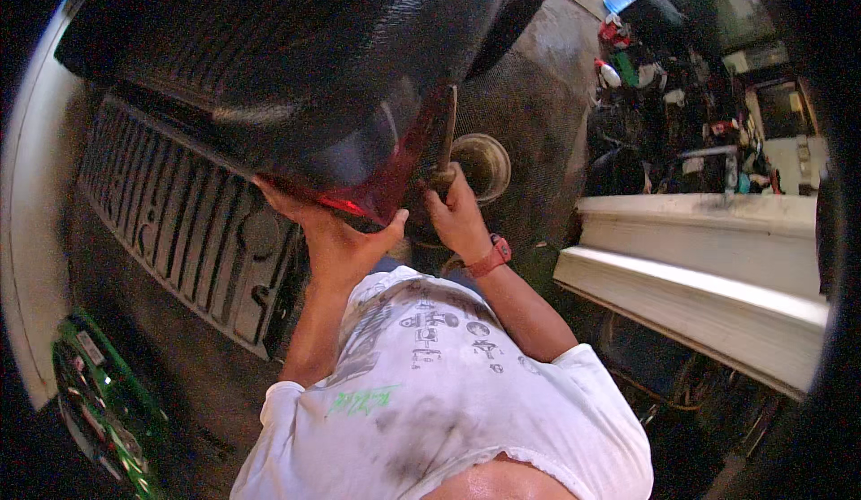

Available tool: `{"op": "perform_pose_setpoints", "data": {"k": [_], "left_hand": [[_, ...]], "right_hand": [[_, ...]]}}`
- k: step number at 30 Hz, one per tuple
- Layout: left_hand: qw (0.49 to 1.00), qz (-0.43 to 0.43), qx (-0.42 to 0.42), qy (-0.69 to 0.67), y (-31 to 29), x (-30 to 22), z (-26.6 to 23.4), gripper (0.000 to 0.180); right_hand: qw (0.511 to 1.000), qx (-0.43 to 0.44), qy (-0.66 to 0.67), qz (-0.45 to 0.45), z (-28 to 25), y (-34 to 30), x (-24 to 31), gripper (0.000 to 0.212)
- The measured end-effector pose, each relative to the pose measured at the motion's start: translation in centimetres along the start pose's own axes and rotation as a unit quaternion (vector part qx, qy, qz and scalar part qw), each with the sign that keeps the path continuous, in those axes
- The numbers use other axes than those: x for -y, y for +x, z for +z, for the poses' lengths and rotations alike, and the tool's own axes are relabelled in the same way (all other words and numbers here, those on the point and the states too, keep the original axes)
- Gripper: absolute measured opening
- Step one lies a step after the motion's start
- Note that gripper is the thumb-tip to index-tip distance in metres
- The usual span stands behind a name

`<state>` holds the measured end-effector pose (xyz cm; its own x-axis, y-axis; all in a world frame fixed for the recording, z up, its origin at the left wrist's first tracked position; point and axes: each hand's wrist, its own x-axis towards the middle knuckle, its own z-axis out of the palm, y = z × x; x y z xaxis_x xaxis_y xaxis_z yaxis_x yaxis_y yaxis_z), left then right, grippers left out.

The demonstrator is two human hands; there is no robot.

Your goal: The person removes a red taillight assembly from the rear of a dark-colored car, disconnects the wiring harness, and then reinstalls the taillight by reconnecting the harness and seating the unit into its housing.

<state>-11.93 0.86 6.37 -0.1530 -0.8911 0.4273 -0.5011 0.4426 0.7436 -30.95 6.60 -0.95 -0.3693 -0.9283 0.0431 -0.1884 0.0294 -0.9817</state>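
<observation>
Black body [269, 52] is spread across the upper middle; ridged panel [179, 213] is seen to its lower left. Red lamp [381, 202] is set at the body's near corner, before the chest. Its underside is cupped by the left hand [334, 238], grip closed on it, thumb pointed up, apparently for steadiness. By the right hand [460, 219], forearm slanted inward, the thin tool [449, 128] is gripped upright, probably for reaching the lamp's edge; contact cannot be told.
</observation>
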Motion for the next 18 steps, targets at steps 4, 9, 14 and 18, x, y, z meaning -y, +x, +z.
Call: {"op": "perform_pose_setpoints", "data": {"k": [4,9,14,18], "left_hand": [[1.000,-0.009,-0.007,-0.009,-2.2,0.0,-0.4,0.172],[0.997,-0.018,-0.026,-0.069,-7.4,0.5,-3.4,0.154],[0.991,-0.037,-0.032,-0.127,-11.6,2.3,-6.5,0.137],[0.987,-0.042,-0.029,-0.154,-15.0,3.1,-8.1,0.124]], "right_hand": [[0.981,-0.102,-0.108,-0.123,0.3,-2.0,-1.0,0.027],[0.998,-0.058,-0.012,0.033,1.8,-7.0,-0.2,0.029],[0.998,-0.011,-0.041,-0.046,4.1,-11.3,0.9,0.032],[0.989,-0.127,0.030,-0.066,5.2,-15.4,0.9,0.030]]}}
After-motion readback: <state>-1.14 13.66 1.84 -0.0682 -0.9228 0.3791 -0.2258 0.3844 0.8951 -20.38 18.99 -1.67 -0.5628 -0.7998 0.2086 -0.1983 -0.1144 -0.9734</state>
